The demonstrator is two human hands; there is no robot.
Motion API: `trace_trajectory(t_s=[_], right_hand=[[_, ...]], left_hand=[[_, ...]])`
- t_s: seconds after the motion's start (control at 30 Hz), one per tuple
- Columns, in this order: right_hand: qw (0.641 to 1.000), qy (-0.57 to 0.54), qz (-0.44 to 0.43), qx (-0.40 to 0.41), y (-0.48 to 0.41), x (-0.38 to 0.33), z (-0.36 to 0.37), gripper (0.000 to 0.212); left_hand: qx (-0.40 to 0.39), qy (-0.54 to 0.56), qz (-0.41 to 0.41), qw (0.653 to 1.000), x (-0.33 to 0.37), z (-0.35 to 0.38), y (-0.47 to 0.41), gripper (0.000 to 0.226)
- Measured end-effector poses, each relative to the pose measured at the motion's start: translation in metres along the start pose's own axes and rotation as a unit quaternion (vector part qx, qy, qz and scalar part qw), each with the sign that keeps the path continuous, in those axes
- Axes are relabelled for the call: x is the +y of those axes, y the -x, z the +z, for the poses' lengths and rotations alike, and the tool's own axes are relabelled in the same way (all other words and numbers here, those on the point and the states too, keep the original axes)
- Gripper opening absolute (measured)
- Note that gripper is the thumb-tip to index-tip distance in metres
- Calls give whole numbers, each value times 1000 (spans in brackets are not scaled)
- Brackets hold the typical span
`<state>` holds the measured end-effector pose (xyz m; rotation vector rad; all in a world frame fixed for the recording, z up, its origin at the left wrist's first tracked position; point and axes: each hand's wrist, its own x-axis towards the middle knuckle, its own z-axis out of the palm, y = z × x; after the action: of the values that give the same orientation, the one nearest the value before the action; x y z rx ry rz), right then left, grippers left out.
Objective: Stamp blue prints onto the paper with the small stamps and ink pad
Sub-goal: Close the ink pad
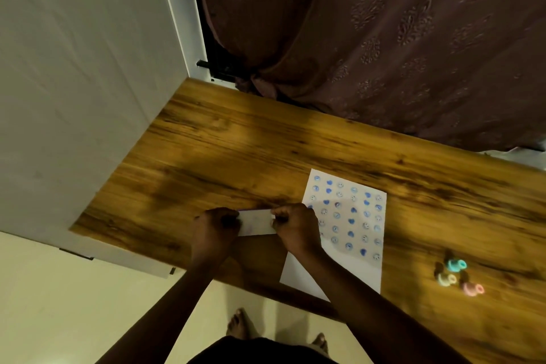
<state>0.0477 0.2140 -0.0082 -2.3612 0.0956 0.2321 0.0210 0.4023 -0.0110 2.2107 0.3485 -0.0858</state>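
Note:
A white sheet of paper (351, 224) lies on the wooden table, covered with rows of blue heart and smiley prints. Both hands hold a small white rectangular ink pad case (256, 223) just left of the paper. My left hand (215, 229) grips its left end and my right hand (295, 227) grips its right end. Three small stamps lie on the table to the right: a teal stamp (456, 265), a cream stamp (446, 279) and a pink stamp (472, 289). Whether the case is open I cannot make out.
The wooden table (236, 156) runs from a white wall (74, 97) on the left to a dark patterned curtain (384, 38) behind. The paper's near end overhangs the table's front edge. My bare feet (240, 323) stand on the pale floor below.

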Motion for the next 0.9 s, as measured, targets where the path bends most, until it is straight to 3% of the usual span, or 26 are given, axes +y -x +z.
trace_trajectory(t_s=[0.43, 0.6, 0.7, 0.9], right_hand=[[995, -68, 43, 53, 5, -5, -4, 26], [990, -82, 54, 103, 20, 8, -44, 29], [985, -78, 68, 138, 40, 28, -75, 32], [967, -112, 130, 187, 91, 85, -137, 28]], left_hand=[[1, 102, -30, 994, 4, 4, -6, 21], [-29, 204, 18, 978, 40, 18, 7, 25], [-14, 181, 47, 982, 67, 43, 21, 22], [-60, 224, 22, 972, 117, 108, 66, 29]])
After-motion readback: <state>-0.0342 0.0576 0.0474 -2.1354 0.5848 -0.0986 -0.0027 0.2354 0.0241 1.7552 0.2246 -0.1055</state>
